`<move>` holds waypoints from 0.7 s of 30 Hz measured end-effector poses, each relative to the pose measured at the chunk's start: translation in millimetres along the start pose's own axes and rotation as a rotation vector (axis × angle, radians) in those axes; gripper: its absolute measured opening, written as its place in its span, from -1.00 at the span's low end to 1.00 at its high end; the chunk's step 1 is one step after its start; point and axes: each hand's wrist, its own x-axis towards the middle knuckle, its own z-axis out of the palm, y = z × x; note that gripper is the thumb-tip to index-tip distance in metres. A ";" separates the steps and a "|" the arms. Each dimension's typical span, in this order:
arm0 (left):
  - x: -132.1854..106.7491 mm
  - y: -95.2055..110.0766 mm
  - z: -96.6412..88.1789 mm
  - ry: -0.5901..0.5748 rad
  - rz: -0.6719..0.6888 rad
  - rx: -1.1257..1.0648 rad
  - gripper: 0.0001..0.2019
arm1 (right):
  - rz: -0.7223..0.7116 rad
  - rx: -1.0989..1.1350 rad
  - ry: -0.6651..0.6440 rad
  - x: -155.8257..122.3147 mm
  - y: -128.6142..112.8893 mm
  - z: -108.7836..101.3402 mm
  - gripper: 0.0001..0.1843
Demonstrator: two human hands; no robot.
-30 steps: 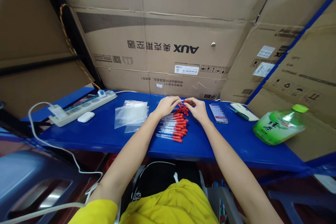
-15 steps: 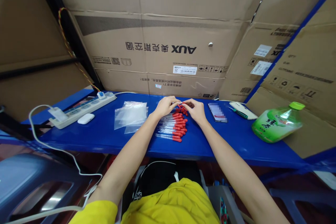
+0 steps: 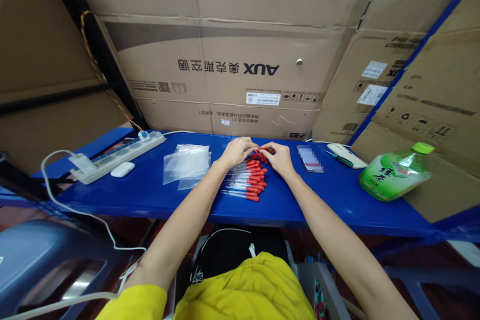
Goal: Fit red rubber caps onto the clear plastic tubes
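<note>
Several clear droppers with red bulbs [image 3: 247, 182] lie in a row on the blue shelf [image 3: 157, 200] in front of me. My left hand [image 3: 235, 151] and my right hand [image 3: 278, 156] meet at the far end of that row. Both have their fingers curled in a pinch around a red-bulbed dropper [image 3: 258, 151] held between them. What each fingertip grips is too small to see clearly.
A stack of clear plastic bags [image 3: 186, 162] lies left of the droppers. Further left are a white power strip [image 3: 118, 155] and a white earbud case [image 3: 122, 169]. To the right lie a phone [image 3: 309, 158], a white tool [image 3: 345, 156] and a green bottle [image 3: 395, 172] on its side. Cardboard boxes [image 3: 240, 70] wall the back.
The hands have drawn slightly closer together at the far end of the row; the view has shifted a little. Nothing else has moved.
</note>
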 end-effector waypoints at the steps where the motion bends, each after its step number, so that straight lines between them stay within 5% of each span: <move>1: 0.0 0.2 0.1 -0.009 0.000 0.018 -0.67 | -0.010 -0.015 -0.004 0.1 0.6 0.1 -0.80; 10: -1.7 -2.8 4.1 0.003 0.017 0.075 -0.67 | -0.060 -0.129 -0.020 1.8 0.2 0.2 -0.80; 21: 0.3 6.4 8.3 0.131 -0.034 -0.094 -0.74 | -0.003 -0.010 -0.036 4.1 -2.1 -9.1 -0.78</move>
